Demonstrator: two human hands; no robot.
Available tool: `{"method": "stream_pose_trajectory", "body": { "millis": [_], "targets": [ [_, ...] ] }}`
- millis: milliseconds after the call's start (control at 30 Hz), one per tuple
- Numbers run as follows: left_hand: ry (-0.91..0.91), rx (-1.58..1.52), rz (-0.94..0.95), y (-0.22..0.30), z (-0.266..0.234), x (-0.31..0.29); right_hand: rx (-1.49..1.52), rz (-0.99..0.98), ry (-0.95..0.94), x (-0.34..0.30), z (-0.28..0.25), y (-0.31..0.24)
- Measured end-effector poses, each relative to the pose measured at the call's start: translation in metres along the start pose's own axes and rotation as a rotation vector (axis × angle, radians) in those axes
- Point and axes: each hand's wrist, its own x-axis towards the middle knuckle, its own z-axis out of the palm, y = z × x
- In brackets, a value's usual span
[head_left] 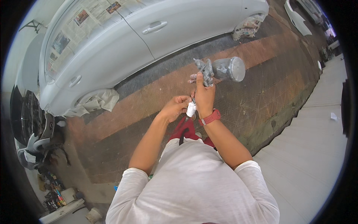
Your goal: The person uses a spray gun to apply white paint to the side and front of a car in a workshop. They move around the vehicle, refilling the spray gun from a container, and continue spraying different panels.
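Observed: a spray gun (205,70), dull grey metal, smeared with paint, its lidded cylindrical cup (223,70) tipped sideways, held well apart from the car (175,28), between its flank and the wearer. Right hand (205,97) clamped round the handle; left hand (174,109) fingertips bunched by a white fitting (191,109) beneath, whether pinching it I cannot tell.

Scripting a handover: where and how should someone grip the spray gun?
Probably around the cylindrical cup, from the person's right: it juts out that way with its round side uncovered, while the right hand holds the spray gun left of it and the left hand is by the white piece below.
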Motion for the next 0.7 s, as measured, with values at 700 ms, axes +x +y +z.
{"method": "stream_pose_trajectory", "body": {
  "millis": [700],
  "targets": [
    [-0.081,-0.19,0.432,-0.016,0.015,0.079,-0.272,-0.218,-0.155,0.044,0.01,-0.058]
  ]
}}
